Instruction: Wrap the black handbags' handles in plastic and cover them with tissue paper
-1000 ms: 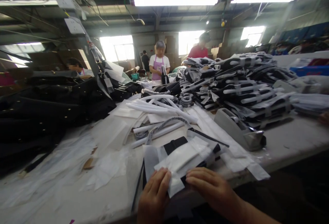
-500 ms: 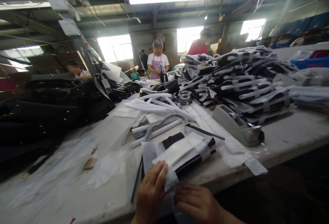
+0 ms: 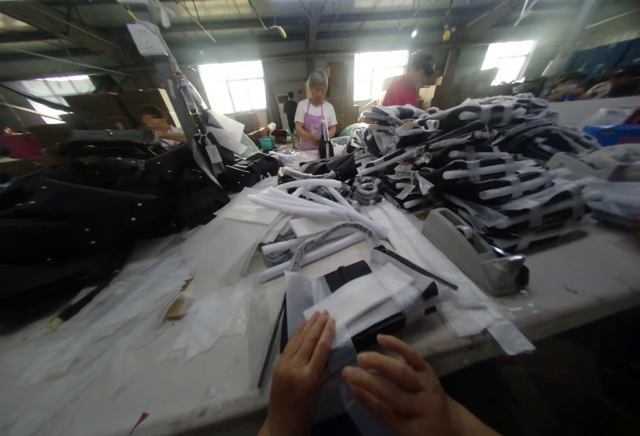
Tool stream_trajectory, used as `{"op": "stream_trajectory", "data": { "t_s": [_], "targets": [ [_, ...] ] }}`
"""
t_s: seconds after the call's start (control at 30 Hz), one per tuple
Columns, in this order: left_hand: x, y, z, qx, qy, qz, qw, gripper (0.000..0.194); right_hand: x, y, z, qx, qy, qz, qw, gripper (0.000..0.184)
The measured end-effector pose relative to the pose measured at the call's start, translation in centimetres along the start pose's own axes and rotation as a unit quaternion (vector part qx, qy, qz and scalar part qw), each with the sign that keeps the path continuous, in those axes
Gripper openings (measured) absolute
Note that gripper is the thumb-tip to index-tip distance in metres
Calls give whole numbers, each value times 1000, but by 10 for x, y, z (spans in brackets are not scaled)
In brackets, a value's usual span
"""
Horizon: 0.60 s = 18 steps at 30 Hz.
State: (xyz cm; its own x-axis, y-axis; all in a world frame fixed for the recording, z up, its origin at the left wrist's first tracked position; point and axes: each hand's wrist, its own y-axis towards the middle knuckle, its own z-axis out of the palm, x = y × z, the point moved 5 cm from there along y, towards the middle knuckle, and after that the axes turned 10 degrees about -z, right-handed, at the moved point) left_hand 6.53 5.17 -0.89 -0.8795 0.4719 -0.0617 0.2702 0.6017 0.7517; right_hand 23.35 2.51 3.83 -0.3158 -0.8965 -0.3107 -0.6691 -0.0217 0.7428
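Note:
A black bag, partly covered by white wrapping sheets, lies at the table's front edge. Its arched handle is wrapped and rests behind it; a dark strap slants off to the right. My left hand lies on the near left part of the white sheet, fingers stretched out and close together. Just right of it, my right hand is raised by the near edge of the wrapping with its fingers apart. Whether its fingertips touch the sheet I cannot tell.
A grey tape dispenser stands right of the bag. Wrapped black bags form a tall heap behind it. White foam tubes and paper sheets lie further back. Black bags fill the left. A person stands across the table.
My right hand has lifted and spread its fingers, where before they lay lower and closer together on the wrapping. The left hand stays on the sheet. The whole view has shifted slightly.

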Motion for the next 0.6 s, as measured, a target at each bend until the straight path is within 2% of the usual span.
{"op": "stream_trajectory", "data": {
  "t_s": [0.2, 0.27, 0.37, 0.43, 0.53, 0.6],
  "targets": [
    [1, -3, 1, 2, -19, -1, 1000, 34, -7, -8, 18, 27, 62, 41, 997, 20],
    [5, -2, -3, 41, -39, 2, 998, 37, -7, -12, 22, 26, 76, 48, 996, 20],
    [10, 0, -8, 142, -88, 16, 986, 52, -5, -17, 25, 20, 86, 55, 995, 19],
    [14, 1, -11, 170, -119, 20, 978, 58, -3, -18, 25, 17, 89, 54, 994, 18],
    [16, -1, -14, 102, -142, 36, 984, 34, -1, -17, 25, 23, 86, 52, 995, 19],
    [15, -3, -15, 49, -144, 45, 987, 27, -1, -17, 24, 29, 82, 52, 995, 20]
  ]
}}
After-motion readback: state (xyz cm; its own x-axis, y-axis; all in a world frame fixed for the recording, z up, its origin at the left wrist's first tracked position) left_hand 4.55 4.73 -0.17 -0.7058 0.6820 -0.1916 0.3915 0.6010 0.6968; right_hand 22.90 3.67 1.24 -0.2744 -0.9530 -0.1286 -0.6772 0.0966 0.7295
